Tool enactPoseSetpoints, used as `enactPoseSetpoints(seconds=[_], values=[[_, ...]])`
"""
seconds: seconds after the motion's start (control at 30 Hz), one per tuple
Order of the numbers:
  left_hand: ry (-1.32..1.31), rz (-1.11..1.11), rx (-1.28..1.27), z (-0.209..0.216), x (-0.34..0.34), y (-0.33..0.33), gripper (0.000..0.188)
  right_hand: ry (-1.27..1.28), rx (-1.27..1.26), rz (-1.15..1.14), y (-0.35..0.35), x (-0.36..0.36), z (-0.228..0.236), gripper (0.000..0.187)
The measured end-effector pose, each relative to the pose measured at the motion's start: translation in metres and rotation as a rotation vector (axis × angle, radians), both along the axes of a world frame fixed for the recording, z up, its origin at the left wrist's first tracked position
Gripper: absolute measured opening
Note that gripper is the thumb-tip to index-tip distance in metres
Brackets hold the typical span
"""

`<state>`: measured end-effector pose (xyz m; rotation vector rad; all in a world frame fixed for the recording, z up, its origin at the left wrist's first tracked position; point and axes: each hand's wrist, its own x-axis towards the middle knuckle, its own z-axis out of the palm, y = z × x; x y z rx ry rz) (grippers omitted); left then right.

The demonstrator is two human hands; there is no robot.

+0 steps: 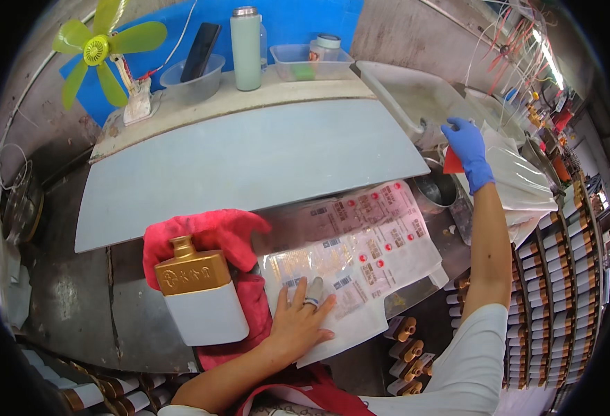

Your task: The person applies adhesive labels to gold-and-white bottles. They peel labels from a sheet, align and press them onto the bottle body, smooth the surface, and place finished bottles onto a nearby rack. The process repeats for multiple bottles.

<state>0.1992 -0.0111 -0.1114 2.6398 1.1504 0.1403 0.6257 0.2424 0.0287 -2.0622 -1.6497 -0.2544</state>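
My left hand [303, 320] rests with fingers spread on the printed decal sheets [371, 253], which carry red dots and small brown prints. One of its fingers wears a pale finger cover. My right hand [468, 149], in a blue glove, is at the right above a metal cup [438, 188]. It holds a flat red piece [452, 161], mostly covered by the glove. Left of my left hand, a white flask-shaped bottle [208, 317] with a gold shoulder and neck lies tilted on a pink-red cloth [211, 229].
A pale board [249, 163] spans the table. Behind it stand a green fan [97, 52], a phone [201, 52] in a bowl, a light-green flask [246, 52] and plastic tubs [416, 90]. Racks of white-and-gold bottles [551, 298] stand at the right; more bottles [409, 350] are below the table edge.
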Motion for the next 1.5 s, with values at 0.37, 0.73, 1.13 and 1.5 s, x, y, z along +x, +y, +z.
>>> enactPoseSetpoints(seconds=[0.37,0.73,1.13,1.5], values=[[0.093,0.055,0.021,0.008,-0.017,-0.010,0.077,0.347,-0.379,0.292,-0.212,-0.092,-0.074,0.031],[0.066,0.021,0.061,0.004,-0.022,-0.016,0.074,0.108,-0.110,0.008,-0.156,-0.001,-0.109,0.042],[0.039,0.047,0.098,0.021,-0.041,-0.033,0.073,0.079,-0.558,0.602,-0.294,-0.212,-0.112,0.052],[-0.028,0.038,0.093,0.014,-0.050,-0.033,0.074,-0.139,-0.628,0.361,-0.328,-0.226,-0.126,0.058]])
